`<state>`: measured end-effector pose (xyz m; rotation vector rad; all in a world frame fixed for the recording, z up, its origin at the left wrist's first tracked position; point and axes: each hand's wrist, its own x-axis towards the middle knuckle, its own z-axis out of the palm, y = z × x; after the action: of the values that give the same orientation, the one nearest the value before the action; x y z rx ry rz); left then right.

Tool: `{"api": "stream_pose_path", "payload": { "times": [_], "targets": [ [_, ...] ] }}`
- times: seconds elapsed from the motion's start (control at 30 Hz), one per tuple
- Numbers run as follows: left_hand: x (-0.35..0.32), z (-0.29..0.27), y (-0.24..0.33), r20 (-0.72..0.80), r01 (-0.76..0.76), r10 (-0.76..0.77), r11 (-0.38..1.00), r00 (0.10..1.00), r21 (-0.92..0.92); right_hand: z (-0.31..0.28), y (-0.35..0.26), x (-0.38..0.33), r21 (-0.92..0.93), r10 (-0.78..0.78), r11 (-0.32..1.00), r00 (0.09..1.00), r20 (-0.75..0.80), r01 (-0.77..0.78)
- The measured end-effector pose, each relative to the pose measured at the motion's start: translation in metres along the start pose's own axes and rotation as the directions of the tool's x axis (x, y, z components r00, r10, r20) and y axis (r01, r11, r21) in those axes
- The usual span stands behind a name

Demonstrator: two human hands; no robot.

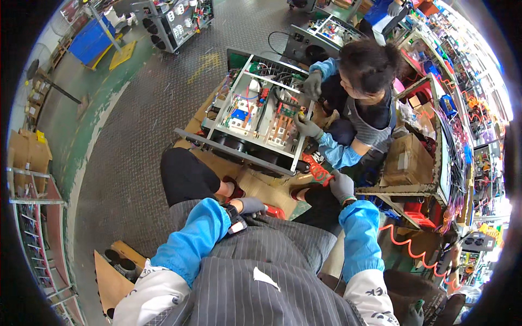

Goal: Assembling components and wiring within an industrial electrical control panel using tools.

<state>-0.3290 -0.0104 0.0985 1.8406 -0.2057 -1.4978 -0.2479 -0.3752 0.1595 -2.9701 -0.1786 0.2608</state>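
My left hand, in a grey glove, lies low over my lap with its fingers curled. A red tool-like thing sticks out by its fingertips; its exact kind is not clear. Further right, my gloved right hand is over my knee, closed at the end of a red coiled hose. Before me an open metal equipment chassis lies on cardboard, with circuit boards, copper bars, wires and round fans along its near side.
A co-worker crouches at the chassis's right side, both gloved hands over its edge. Behind them stands a parts rack with a cardboard box. An orange coiled hose hangs at lower right. More chassis stand farther off.
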Motion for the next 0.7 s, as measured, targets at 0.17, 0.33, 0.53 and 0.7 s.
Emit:
{"api": "stream_pose_path", "payload": {
  "times": [0.17,0.33,0.53,0.7],
  "targets": [
    [0.007,0.0,-0.013,-0.013,-0.02,0.019,0.998,1.0,-0.059,0.004,-0.003,0.004,0.021,0.002,1.0,0.999,-0.043,-0.001],
    [0.003,0.002,-0.003,-0.021,0.027,-0.028,0.996,0.999,-0.08,0.001,0.0,0.002,0.017,0.017,1.0,0.999,-0.031,-0.017],
    [0.01,0.001,-0.012,-0.032,0.025,-0.028,0.997,0.999,-0.073,0.0,-0.005,0.002,0.04,0.014,0.999,0.998,-0.055,-0.012],
    [0.001,-0.001,-0.004,-0.017,0.005,-0.006,0.999,1.0,-0.045,-0.001,-0.004,0.002,0.03,0.011,0.999,0.999,-0.045,-0.01]
  ]
}}
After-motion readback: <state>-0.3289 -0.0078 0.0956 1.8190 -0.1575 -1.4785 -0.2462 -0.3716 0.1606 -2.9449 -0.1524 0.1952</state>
